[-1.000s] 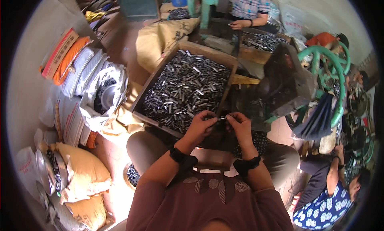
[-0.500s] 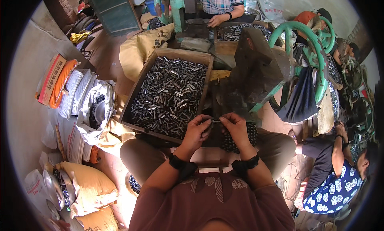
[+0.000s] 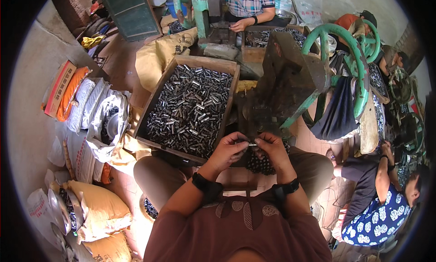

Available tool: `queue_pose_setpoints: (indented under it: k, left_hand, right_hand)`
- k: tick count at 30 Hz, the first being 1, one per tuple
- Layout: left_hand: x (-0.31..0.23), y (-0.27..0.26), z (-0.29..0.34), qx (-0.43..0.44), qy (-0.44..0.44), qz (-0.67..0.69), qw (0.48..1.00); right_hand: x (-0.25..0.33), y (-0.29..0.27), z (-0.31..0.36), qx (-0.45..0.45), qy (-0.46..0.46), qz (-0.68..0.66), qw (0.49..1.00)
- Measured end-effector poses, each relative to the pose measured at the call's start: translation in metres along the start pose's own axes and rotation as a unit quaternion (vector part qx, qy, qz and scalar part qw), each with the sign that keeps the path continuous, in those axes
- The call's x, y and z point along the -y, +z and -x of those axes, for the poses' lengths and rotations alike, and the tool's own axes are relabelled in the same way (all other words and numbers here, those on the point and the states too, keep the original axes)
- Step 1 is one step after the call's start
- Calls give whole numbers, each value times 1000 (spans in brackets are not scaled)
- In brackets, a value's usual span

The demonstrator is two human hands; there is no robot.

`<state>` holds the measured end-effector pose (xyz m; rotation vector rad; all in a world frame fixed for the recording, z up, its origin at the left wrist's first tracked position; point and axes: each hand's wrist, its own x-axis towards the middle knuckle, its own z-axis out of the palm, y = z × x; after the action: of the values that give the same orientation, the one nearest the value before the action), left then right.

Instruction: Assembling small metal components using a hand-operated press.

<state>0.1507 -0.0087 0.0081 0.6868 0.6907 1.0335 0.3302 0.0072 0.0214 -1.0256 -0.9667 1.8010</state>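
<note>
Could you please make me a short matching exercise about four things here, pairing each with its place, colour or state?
1. small metal piece
2. large wooden box
3. large handwheel
4. dark cloth

A. green
B. hanging down in folds
C. held between the left hand and right hand
D. filled with loose metal pieces

Pairs: 1-C; 2-D; 3-A; 4-B

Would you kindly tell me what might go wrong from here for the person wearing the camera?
The small metal piece, pinched between the fingertips of the left hand and right hand, might slip and drop toward the dotted cloth.
Both bare hands are near the dark machine, so a finger might be pinched if it moved.
The dark cloth hanging at the green wheel might snag if that turned.
</note>
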Motion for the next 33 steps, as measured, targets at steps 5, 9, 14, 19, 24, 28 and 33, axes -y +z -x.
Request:
queue_pose_setpoints:
  k: [5,9,14,19,24,28,33]
  left_hand:
    - [9,5,-12,14,-56,47,997]
    - [8,-15,-38,-92,-31,-12,995]
    - [6,-38,-88,-246,12,-18,969]
    - [10,-39,-123,-218,6,22,976]
    - [15,-39,-128,-221,1,6,975]
    - [13,-32,-129,-230,-3,-51,972]
    - [35,-33,-155,-237,125,-225,937]
  right_hand:
    - [3,-5,6,-39,-15,125,991]
    - [52,7,44,-287,-433,459,721]
    - [108,-38,60,-499,-548,411,531]
    - [98,-81,33,-476,-483,262,687]
    - [126,-66,37,-469,-475,289,687]
    - [166,-49,46,-442,-422,334,718]
    - [191,-41,48,-422,-374,345,750]
